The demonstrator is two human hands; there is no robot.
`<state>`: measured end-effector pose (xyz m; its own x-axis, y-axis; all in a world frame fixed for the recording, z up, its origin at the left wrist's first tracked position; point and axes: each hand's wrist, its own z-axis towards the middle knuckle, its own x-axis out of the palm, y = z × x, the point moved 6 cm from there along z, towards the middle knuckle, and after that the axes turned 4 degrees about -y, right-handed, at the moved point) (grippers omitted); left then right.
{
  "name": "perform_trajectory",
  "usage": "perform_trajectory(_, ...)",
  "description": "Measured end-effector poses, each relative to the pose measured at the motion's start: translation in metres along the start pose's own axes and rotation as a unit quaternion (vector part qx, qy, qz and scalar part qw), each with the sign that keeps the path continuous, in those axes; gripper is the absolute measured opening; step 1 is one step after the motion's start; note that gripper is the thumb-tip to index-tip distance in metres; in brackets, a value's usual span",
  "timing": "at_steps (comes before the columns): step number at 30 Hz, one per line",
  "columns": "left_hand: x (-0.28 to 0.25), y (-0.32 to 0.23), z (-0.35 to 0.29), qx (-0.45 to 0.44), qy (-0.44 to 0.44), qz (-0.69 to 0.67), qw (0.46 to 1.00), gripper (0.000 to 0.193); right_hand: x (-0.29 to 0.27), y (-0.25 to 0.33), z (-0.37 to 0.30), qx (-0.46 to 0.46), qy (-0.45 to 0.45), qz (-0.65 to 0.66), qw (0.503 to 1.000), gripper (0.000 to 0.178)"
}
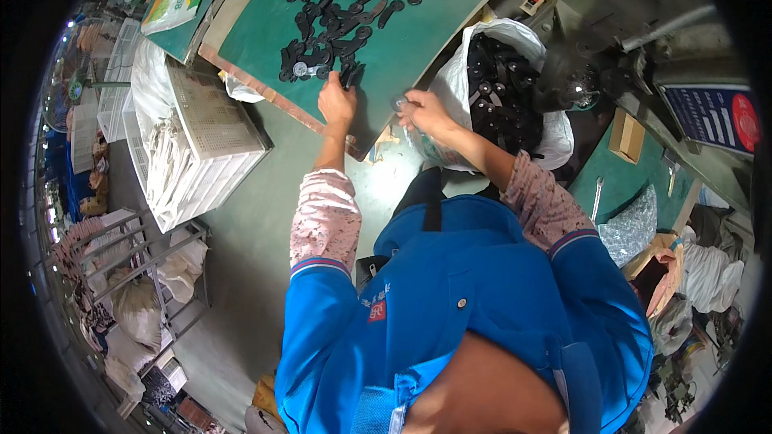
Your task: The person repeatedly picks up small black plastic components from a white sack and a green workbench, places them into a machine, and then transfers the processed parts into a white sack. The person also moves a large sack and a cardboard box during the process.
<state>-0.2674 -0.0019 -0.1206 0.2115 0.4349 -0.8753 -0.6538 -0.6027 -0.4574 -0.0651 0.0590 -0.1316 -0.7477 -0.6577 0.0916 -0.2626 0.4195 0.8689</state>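
My left hand (pixel 338 102) is at the near edge of the green tabletop (pixel 265 36), closed around one or more black curved pieces (pixel 351 75) that stick up past its fingers. A loose pile of similar black parts (pixel 328 20), each with a rounded end, lies on the table beyond it. Among them, close to that hand, sits a pale round disc (pixel 301 69). My right hand (pixel 425 115) hovers by the table's corner, its fingers pinching a small greyish round piece (pixel 398 102). What the palm of each hand covers is hidden.
Right of the table stands an open white sack (pixel 555 138) full of black parts (pixel 503 88). Dark machinery (pixel 575 72) rises beside it. A white crate (pixel 217 149) holding pale strips is on the left. A wrench (pixel 597 198) and a small cardboard box (pixel 626 137) lie at right.
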Motion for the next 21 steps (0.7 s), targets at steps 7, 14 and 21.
perform_trajectory(7, -0.01, -0.095, -0.062, -0.222, 0.365, -0.614, 0.663, 0.025, -0.077, 0.057, -0.086, -0.124, -0.039, 0.124, 0.984, 0.032)
perform_trajectory(14, -0.021, -0.218, -0.128, -0.161, 0.585, -0.607, 0.513, 0.03, -0.14, 0.073, -0.154, -0.18, -0.096, 0.144, 0.968, 0.038)
perform_trajectory(21, -0.01, -0.253, -0.136, -0.2, 0.552, -0.605, 0.538, 0.022, -0.197, 0.109, -0.214, -0.229, -0.286, 0.077, 0.927, 0.032)
